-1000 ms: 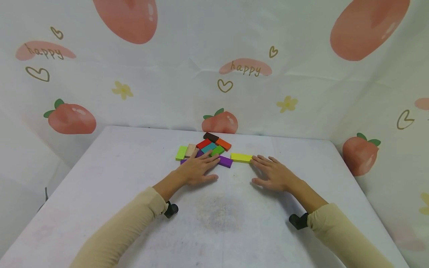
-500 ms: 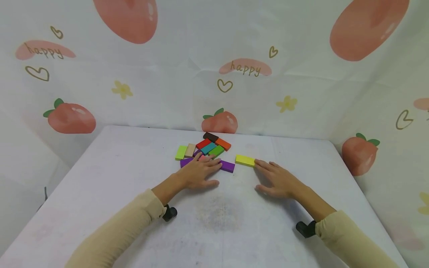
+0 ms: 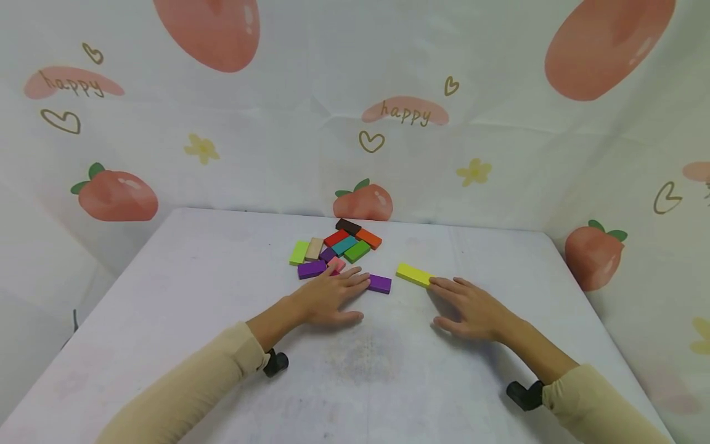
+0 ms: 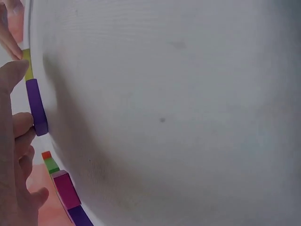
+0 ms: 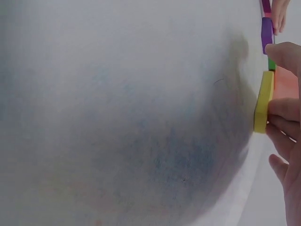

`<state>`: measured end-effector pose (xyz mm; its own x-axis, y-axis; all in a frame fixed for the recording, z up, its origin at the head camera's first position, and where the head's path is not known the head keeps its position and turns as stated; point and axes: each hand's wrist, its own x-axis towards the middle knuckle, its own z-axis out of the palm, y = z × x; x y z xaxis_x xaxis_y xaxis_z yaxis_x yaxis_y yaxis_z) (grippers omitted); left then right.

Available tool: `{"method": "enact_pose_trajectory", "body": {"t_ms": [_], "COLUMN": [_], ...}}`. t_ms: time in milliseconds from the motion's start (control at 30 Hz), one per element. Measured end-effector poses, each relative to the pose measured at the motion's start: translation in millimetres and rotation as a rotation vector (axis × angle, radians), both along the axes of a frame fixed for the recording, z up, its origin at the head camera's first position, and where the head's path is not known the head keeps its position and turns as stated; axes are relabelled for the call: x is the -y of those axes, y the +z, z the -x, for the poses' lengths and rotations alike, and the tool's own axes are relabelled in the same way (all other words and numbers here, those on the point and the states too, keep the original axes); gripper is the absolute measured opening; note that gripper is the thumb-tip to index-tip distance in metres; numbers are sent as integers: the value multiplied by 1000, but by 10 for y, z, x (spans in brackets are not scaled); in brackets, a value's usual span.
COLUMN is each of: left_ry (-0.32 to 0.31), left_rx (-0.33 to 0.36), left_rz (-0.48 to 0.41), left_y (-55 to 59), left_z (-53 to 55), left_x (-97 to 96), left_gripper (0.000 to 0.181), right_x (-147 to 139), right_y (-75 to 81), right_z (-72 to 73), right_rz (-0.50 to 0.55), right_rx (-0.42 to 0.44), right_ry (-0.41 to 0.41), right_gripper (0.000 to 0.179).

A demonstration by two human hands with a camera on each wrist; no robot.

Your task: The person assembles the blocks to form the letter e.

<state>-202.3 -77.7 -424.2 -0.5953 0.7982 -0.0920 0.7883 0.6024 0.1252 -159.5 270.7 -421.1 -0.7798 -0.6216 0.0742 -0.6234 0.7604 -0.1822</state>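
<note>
My left hand (image 3: 330, 300), palm down with fingers spread, touches a purple block (image 3: 379, 283) with its fingertips; the hand covers that block's left end. In the left wrist view the same purple block (image 4: 36, 107) lies beside the fingertips. On the right, my right hand (image 3: 474, 311) has its straight fingertips on the near right end of a yellow block (image 3: 413, 275), which lies slanted on the table. The right wrist view has the fingertips against the yellow block (image 5: 264, 102). Partly under the left fingers are a pink block (image 3: 336, 264) and a magenta block (image 4: 67, 190).
Behind the left hand lies a loose cluster: purple (image 3: 312, 269), lime (image 3: 299, 253), beige (image 3: 314, 249), red (image 3: 336, 238), teal (image 3: 344, 245), green (image 3: 357, 251), orange (image 3: 368, 238) and dark brown (image 3: 348, 227) blocks. A printed cloth (image 3: 277, 154) hangs behind the white table (image 3: 222, 246).
Both hands have drawn back toward me, the right one also rightward. The yellow block slid nearer and right with the right hand; the purple block slid nearer with the left, leaving the cluster.
</note>
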Motion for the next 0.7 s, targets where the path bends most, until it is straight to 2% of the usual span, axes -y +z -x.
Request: {"method": "enact_pose_trajectory", "body": {"t_ms": [300, 567, 700], "left_ry": [1, -60, -79], "left_rx": [31, -41, -43], "left_rz": [-15, -14, -28], "left_y": [-20, -28, -27], "left_z": [-61, -100, -128], "left_x": [8, 10, -1], "left_gripper": [76, 73, 73], "right_x": [-73, -196, -231], "right_y": [-13, -62, -68], "right_z": [-122, -289, -358], "right_rz": [27, 42, 34], "right_rx": [-27, -102, -121], "right_ry": [26, 56, 70], "right_gripper": [64, 65, 65]}}
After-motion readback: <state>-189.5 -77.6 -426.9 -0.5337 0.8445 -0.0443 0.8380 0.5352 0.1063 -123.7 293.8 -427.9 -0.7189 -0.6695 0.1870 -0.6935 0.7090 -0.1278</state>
